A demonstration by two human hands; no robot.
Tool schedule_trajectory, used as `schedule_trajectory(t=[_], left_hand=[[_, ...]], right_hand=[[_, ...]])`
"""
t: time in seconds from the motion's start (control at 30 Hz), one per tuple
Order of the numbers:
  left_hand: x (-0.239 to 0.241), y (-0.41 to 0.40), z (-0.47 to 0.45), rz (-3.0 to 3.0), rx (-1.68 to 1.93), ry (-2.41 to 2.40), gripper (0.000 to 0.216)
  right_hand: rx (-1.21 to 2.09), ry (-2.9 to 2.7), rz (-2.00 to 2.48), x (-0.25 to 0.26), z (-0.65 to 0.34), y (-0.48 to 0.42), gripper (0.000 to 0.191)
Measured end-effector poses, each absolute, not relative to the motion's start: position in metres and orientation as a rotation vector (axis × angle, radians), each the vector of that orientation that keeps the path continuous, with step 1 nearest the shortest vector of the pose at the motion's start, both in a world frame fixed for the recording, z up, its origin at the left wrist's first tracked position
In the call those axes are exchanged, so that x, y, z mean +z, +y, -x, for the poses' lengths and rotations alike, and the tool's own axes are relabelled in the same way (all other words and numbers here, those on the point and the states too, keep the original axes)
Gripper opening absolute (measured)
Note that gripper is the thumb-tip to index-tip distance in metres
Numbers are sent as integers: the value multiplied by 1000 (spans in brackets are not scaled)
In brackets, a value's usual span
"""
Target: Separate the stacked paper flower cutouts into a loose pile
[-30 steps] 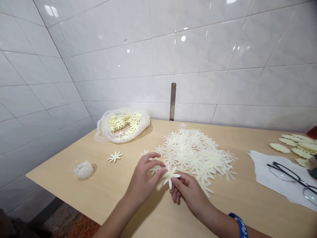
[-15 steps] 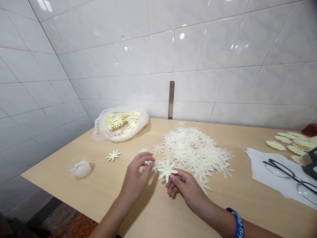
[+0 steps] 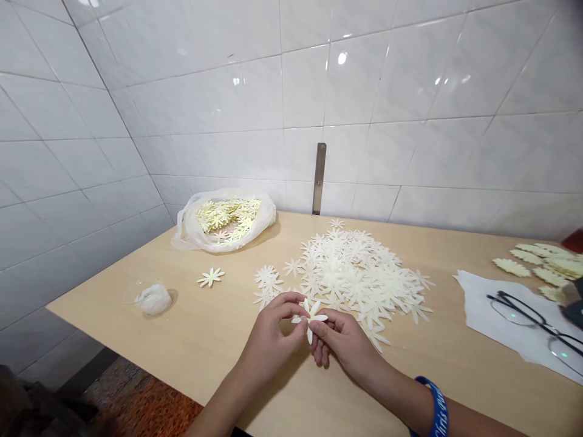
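Note:
Between my two hands, above the front of the table, is a pale cream flower cutout (image 3: 311, 317) with long narrow petals. My right hand (image 3: 344, 340) pinches its right side between thumb and fingers. My left hand (image 3: 280, 328) has its thumb and fingertips closed on the petals at the left side. Just beyond the hands lies a big heap of white flower cutouts (image 3: 350, 273). A few more loose cutouts (image 3: 268, 282) lie left of the heap, close behind my left hand. One single flower (image 3: 211, 277) sits apart, farther left.
A plastic bag (image 3: 182, 227) holding yellowish flower cutouts stands at the back left. Nearer is a small container with white material (image 3: 153, 299). To the right, glasses (image 3: 523, 315) rest on white paper (image 3: 478, 297), with scalloped pieces (image 3: 512, 267) behind. A tiled wall (image 3: 228, 97) borders the table.
My left hand has moved right and taken hold of the flower's petals, where before it was apart from it. The right hand keeps its pinch. The view has shifted slightly.

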State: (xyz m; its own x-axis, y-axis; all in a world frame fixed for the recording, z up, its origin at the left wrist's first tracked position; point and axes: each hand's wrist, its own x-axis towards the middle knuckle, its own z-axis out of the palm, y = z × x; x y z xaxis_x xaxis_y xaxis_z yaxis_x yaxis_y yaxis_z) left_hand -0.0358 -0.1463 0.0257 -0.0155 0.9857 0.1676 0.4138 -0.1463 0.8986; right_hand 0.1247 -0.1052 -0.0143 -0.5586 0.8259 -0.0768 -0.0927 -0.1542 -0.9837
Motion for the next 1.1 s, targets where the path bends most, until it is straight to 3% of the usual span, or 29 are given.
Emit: schedule_trajectory(t=[0.53,0.7,0.83,0.93,1.1], left_hand=[[36,-126,59,-1168,1272,1472,21],[52,-110,76,-1616,1448,1779,16],[44,-125,53,-1833,1183,1611,14],[35,-132,39,-1748,1101,1534,12],[37,-108,67,-1414,1336,1614,19]], right_hand=[[1732,-1467,877,-22,-127,-105,43],[1726,-1402,937,-21,-125,-103,47],[1717,-1391,952,-21,-123,-102,47],[1720,-1396,949,-24,-123,-102,47],[1726,-1377,921,-21,-123,-103,46]])
